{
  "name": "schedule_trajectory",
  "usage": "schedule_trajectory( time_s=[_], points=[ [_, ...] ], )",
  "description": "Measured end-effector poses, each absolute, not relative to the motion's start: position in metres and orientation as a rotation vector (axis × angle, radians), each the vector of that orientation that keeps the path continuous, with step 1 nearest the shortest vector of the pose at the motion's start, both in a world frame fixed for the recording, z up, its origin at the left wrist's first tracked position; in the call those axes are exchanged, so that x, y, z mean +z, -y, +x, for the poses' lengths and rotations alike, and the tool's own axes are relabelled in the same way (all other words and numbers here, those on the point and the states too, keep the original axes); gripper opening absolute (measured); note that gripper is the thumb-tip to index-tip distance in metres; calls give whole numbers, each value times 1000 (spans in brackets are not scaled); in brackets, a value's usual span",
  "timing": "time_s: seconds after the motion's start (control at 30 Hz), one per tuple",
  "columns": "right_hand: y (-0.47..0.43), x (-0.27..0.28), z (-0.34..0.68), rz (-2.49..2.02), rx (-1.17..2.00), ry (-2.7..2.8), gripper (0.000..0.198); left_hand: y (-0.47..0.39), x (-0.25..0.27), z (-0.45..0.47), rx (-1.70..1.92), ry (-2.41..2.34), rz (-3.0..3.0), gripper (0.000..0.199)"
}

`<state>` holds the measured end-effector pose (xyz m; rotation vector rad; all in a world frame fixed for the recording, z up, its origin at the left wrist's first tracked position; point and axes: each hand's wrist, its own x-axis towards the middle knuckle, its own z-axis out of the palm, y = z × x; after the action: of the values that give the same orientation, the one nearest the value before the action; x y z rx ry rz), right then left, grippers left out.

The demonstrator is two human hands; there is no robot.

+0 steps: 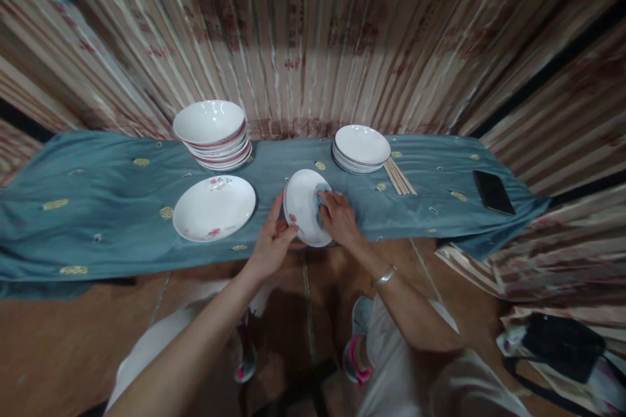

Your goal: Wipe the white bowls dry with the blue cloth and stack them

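My left hand point(276, 234) grips a small white plate point(300, 202) by its left edge, thumb on the front near a red flower print. The plate is tilted up over the near edge of the table. Against its right side, my right hand point(338, 215) presses a grey-blue cloth point(321, 199), with the fingers closed on it. Left of my hands, a larger white oval plate point(212, 212) with floral prints lies on the tablecloth.
Behind the oval plate stands a stack of white bowls point(210, 124). A stack of small plates point(362, 145) and several wooden chopsticks point(400, 177) are at the back right. A black phone point(493, 192) lies near the right end of the blue tablecloth point(122, 208).
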<state>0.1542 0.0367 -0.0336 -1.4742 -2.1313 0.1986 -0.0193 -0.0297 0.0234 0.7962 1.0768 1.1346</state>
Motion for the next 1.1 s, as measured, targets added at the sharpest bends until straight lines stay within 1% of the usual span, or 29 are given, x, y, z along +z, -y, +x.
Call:
schedule_trajectory(
  time_s=[0.17, 0.47, 0.67, 0.83, 0.93, 1.1],
  points=[
    [-52, -36, 136, -1276, 295, 2095, 46, 25, 20, -20, 1147, -1092, 706, 95],
    [-33, -11, 106, -1028, 540, 2165, 44, 21, 17, -27, 1147, -1081, 669, 96],
    [-15, -4, 117, -882, 806, 2111, 34, 17, 11, -34, 1147, -1083, 634, 93],
    [-6, -7, 134, -960, 1005, 2004, 23, 16, 10, -34, 1147, -1079, 622, 94],
    [-8, -11, 142, -1035, 992, 1999, 21, 15, 12, -34, 1134, -1076, 621, 95],
    [-14, -16, 150, -1164, 867, 2074, 20, 13, 14, -34, 1124, -1091, 646, 94]
  ],
)
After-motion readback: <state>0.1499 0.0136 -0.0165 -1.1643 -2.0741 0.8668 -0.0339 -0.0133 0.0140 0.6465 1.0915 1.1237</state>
